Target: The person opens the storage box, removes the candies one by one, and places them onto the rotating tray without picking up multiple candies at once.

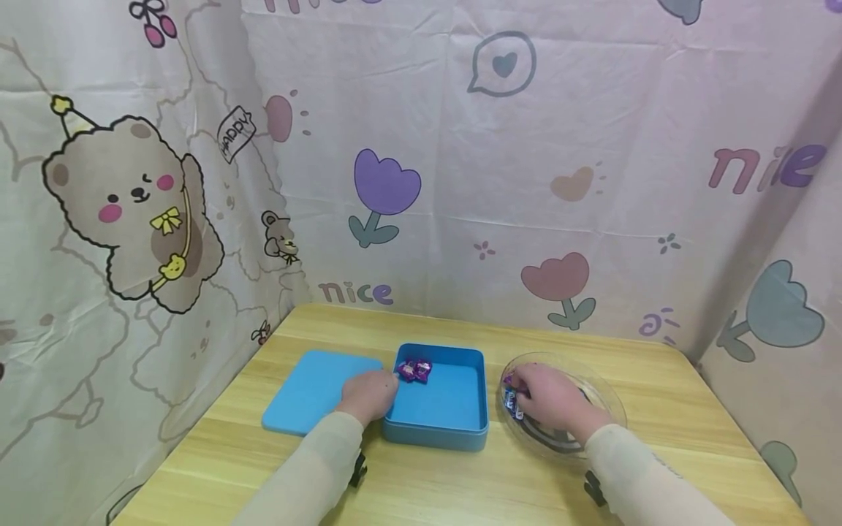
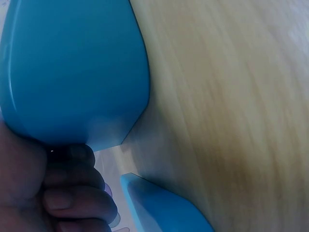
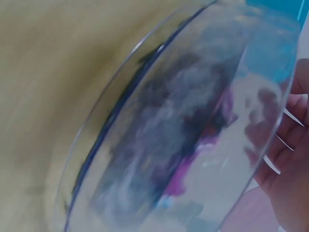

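A square blue box (image 1: 437, 398) sits in the middle of the wooden table, with purple-wrapped candies (image 1: 416, 370) in its far left corner. My left hand (image 1: 370, 395) grips the box's left wall, its fingers curled beside the blue side (image 2: 72, 72) in the left wrist view. To the right stands a round clear plastic bowl (image 1: 615, 402) holding wrapped candies. My right hand (image 1: 549, 394) reaches into it from above, fingers bent down by a blue candy (image 1: 513, 404). Through the blurred bowl wall (image 3: 217, 183), purple wrappers (image 3: 179, 176) show near the fingers. I cannot tell whether they pinch one.
A flat blue lid (image 1: 309, 387) lies on the table left of the box, partly behind my left hand. The wooden tabletop (image 1: 447, 486) ends at a printed cloth (image 1: 447, 183) hung at the back and sides. Dark straps circle both wrists.
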### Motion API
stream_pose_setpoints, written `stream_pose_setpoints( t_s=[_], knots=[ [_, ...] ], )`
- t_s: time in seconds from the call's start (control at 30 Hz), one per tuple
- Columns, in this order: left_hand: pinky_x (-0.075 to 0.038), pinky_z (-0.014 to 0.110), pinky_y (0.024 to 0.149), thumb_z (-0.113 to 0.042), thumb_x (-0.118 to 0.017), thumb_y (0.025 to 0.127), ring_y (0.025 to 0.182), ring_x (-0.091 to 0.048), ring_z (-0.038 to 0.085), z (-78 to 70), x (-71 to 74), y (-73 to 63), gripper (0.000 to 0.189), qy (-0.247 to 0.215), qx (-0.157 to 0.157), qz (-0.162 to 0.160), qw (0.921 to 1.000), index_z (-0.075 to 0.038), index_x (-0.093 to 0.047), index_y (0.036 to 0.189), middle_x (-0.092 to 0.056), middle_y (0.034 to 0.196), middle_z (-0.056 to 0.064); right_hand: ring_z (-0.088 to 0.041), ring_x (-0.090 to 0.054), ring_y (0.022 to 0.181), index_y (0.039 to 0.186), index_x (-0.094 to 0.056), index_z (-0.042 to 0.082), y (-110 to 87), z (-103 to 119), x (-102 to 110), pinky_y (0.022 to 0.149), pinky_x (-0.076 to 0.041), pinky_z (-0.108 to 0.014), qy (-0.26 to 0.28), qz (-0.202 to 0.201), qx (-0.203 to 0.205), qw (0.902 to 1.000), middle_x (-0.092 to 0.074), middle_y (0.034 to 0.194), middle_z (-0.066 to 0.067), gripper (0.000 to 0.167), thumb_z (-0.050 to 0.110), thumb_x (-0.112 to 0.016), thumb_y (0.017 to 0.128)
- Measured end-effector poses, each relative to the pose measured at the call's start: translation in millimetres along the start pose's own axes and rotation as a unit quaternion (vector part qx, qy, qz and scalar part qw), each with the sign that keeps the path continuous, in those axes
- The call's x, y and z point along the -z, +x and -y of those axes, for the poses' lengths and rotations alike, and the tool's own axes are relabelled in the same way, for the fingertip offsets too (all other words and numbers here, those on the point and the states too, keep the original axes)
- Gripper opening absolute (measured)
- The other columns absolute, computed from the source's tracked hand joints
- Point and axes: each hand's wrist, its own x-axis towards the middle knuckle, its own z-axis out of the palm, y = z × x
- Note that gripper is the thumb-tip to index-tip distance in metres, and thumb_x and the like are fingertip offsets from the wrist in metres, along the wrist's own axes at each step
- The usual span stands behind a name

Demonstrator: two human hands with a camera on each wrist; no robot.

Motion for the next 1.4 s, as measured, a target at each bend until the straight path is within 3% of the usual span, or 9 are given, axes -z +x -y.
stream_pose_setpoints(
  t_s=[0.23,0.43,0.77,0.97,1.17,1.4],
  knots=[
    [-0.054,0.046,0.071,-0.024,-0.04,0.109,0.076,-0.05,0.025,0.0,1.2,1.2,0.034,-0.001,0.002,0.002,1.0,-0.01,-0.063,0.087,-0.058,0.086,0.005,-0.011,-0.052,0.082,0.101,-0.067,0.02,9.1,22,2,0.078,-0.05,-0.034,0.02,-0.025,0.008,0.9995,-0.058,0.088,0.011,0.012,0.016,-0.069,0.09],
    [-0.055,0.046,0.071,-0.026,-0.039,0.109,0.076,-0.051,0.024,-1.0,1.4,0.6,0.037,-0.014,0.011,0.0,0.9998,-0.01,-0.064,0.087,-0.059,0.087,0.005,-0.014,-0.061,0.102,0.114,-0.071,0.017,21.2,46,2,0.091,-0.054,-0.038,0.016,-0.024,0.037,0.9989,-0.066,0.108,0.007,0.022,0.021,-0.07,0.093],
    [-0.053,0.043,0.067,-0.027,-0.039,0.109,0.074,-0.05,0.024,-1.5,2.3,-1.4,0.039,-0.018,0.012,-0.004,0.9998,-0.011,-0.062,0.082,-0.057,0.083,0.005,-0.024,-0.062,0.113,0.124,-0.067,0.02,45.3,80,-8,0.093,-0.054,-0.045,0.031,0.02,0.04,0.9985,-0.064,0.124,-0.001,0.03,0.026,-0.072,0.095],
    [-0.052,0.042,0.064,-0.022,-0.044,0.108,0.072,-0.049,0.025,-1.3,2.8,-2.5,0.032,0.008,-0.011,-0.004,0.9999,-0.01,-0.064,0.086,-0.055,0.081,0.005,-0.027,-0.063,0.114,0.131,-0.064,0.015,61.5,96,-17,0.094,-0.054,-0.047,0.018,0.055,0.053,0.9969,-0.062,0.13,-0.006,0.036,0.026,-0.068,0.097],
    [-0.054,0.047,0.069,-0.018,-0.05,0.106,0.075,-0.05,0.025,1.1,2.1,-1.3,0.022,0.029,-0.025,-0.005,0.9992,-0.009,-0.067,0.096,-0.06,0.087,0.006,-0.029,-0.057,0.127,0.143,-0.055,0.013,78.3,112,-30,0.102,-0.048,-0.049,0.009,0.104,0.047,0.9934,-0.055,0.142,-0.009,0.051,0.03,-0.068,0.097],
    [-0.056,0.05,0.076,-0.019,-0.052,0.105,0.081,-0.057,0.026,1.0,0.1,-0.5,0.02,0.039,-0.03,-0.008,0.9987,-0.009,-0.069,0.102,-0.066,0.098,0.008,-0.029,-0.05,0.134,0.148,-0.052,0.017,89.9,118,-48,0.107,-0.043,-0.052,0.007,0.138,0.017,0.9903,-0.05,0.149,-0.005,0.056,0.033,-0.068,0.097]
  ],
)
